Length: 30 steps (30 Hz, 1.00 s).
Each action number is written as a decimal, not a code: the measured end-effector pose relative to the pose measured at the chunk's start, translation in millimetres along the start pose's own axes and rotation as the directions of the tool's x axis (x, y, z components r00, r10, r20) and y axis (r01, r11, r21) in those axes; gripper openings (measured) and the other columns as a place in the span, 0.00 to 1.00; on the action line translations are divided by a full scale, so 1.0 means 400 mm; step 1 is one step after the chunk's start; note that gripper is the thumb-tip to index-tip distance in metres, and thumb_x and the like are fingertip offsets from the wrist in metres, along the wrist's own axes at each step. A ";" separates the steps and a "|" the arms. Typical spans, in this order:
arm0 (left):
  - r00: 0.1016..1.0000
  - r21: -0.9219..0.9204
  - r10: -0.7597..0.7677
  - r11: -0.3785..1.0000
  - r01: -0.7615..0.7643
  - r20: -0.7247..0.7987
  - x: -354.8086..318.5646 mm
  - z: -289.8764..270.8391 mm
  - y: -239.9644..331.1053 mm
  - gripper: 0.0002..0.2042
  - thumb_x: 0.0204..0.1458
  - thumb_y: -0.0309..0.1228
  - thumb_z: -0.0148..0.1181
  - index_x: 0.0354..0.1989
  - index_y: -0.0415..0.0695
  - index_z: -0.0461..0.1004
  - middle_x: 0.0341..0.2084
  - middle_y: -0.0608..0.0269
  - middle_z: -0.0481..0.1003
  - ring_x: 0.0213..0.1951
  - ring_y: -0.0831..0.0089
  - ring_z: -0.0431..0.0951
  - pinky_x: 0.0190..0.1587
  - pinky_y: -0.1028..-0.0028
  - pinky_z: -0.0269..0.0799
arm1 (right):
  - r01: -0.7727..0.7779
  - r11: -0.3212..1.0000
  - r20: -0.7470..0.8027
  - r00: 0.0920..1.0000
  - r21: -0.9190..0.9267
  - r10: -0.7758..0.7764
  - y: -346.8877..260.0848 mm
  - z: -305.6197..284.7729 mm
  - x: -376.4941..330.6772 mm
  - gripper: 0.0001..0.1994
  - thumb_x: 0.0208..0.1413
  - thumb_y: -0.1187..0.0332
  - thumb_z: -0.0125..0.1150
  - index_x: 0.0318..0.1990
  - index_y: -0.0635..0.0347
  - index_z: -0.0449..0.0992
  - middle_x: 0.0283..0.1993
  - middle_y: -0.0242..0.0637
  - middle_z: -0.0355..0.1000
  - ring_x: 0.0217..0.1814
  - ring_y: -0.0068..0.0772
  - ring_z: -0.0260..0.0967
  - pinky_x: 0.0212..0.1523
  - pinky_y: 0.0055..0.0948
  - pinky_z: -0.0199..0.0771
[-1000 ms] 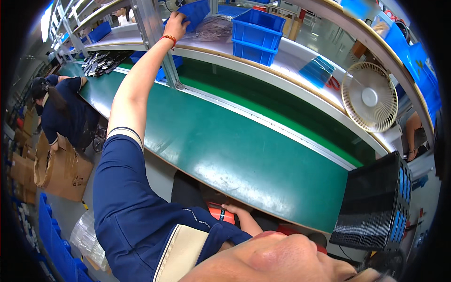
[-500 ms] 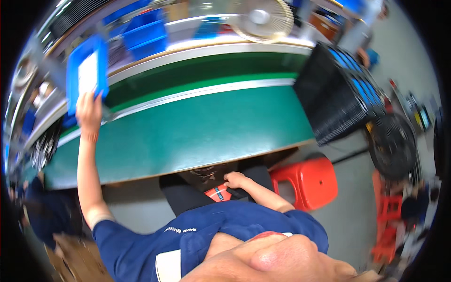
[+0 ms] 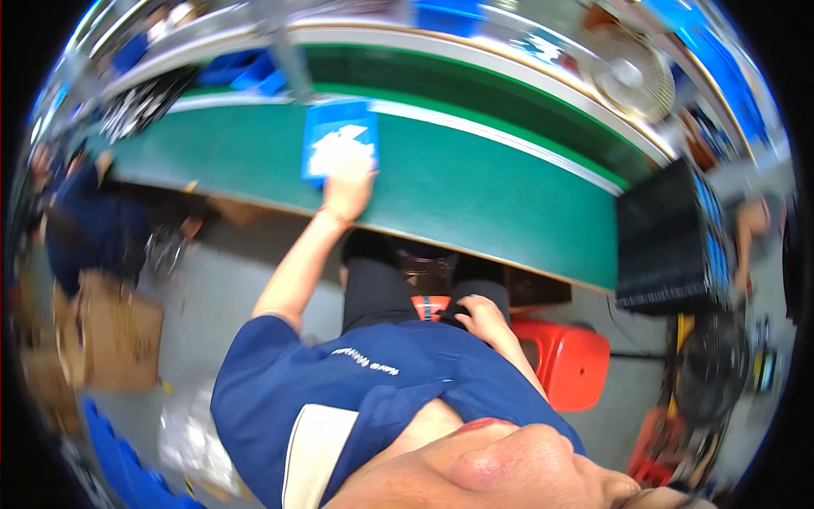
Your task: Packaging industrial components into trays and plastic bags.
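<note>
My left hand (image 3: 349, 191) is closed on the near edge of a shallow blue plastic bin (image 3: 315, 127), which is over the green worktop left of the middle. Loose white flat pieces (image 3: 337, 151) lie in the bin; motion smears them, so their kind cannot be told. Down at my lap, my right hand (image 3: 485, 318) rests by my dark trousers with its fingers loosely apart, and nothing shows in it. Beside its fingers, between my thighs, a small orange-red patch (image 3: 431, 305) shows.
The green worktop (image 3: 483, 204) runs below a shelf with a fan (image 3: 627, 72). A stack of black trays (image 3: 666, 242) stands at the right end, near a red stool (image 3: 572, 365). Another person (image 3: 93, 212) is at the far left, by cardboard boxes (image 3: 119, 339).
My left hand has brought the blue bin from the shelf at the left down to the worktop, nearer to me. The view has turned left. My right hand stays at my lap, fingers more apart.
</note>
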State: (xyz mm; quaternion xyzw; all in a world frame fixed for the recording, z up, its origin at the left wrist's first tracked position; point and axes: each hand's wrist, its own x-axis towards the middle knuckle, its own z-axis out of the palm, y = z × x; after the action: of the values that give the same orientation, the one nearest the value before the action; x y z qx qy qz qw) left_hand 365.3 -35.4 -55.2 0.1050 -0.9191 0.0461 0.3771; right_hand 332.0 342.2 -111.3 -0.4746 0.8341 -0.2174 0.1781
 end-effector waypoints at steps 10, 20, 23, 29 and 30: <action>0.879 -0.083 -0.386 0.922 0.378 -0.280 -0.058 -0.081 0.011 0.24 0.38 0.35 0.66 0.44 0.39 0.68 0.51 0.42 0.59 0.53 0.47 0.60 0.54 0.58 0.58 | -0.088 0.992 0.017 0.996 0.095 0.087 -0.064 -0.257 -0.039 0.11 0.46 0.71 0.61 0.38 0.66 0.73 0.35 0.47 0.72 0.37 0.44 0.72 0.37 0.33 0.73; 0.896 -0.552 -0.433 0.727 0.409 0.092 -0.042 -0.046 0.099 0.27 0.43 0.34 0.62 0.51 0.35 0.63 0.54 0.40 0.59 0.52 0.47 0.65 0.54 0.62 0.63 | 0.569 0.798 -0.138 0.790 -0.196 -0.597 -0.215 -0.262 0.452 0.38 0.40 0.65 0.67 0.61 0.51 0.56 0.63 0.59 0.45 0.61 0.61 0.50 0.58 0.45 0.58; 0.925 -0.530 -0.376 0.797 0.290 -0.059 0.066 -0.069 0.033 0.23 0.41 0.32 0.61 0.48 0.37 0.67 0.48 0.43 0.66 0.51 0.50 0.67 0.54 0.62 0.64 | 0.565 0.765 -0.323 0.694 -0.310 -0.643 -0.190 -0.196 0.606 0.38 0.37 0.58 0.69 0.60 0.49 0.59 0.64 0.59 0.43 0.63 0.63 0.45 0.57 0.57 0.51; 0.940 -0.185 -0.263 0.957 0.225 -0.218 0.393 -0.066 -0.226 0.22 0.41 0.28 0.59 0.48 0.41 0.67 0.49 0.47 0.64 0.51 0.50 0.65 0.52 0.62 0.63 | 0.559 0.767 -0.405 0.652 -0.315 -0.641 -0.155 -0.161 0.786 0.28 0.38 0.62 0.68 0.51 0.52 0.66 0.60 0.55 0.51 0.65 0.63 0.43 0.58 0.57 0.51; 0.940 -0.148 -0.266 0.960 0.238 -0.213 0.456 -0.038 -0.275 0.23 0.41 0.27 0.59 0.49 0.41 0.66 0.49 0.46 0.63 0.52 0.50 0.64 0.54 0.61 0.62 | 0.569 0.784 -0.441 0.654 -0.249 -0.614 -0.148 -0.169 0.796 0.26 0.37 0.65 0.69 0.48 0.54 0.67 0.60 0.55 0.52 0.65 0.64 0.43 0.60 0.53 0.50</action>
State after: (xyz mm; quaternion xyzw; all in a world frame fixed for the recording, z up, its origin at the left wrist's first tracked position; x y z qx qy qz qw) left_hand 274.0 -168.9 84.4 0.1930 -0.8491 -0.0460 0.4896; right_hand 185.4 51.6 -51.9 -0.6542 0.6589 -0.3414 -0.1459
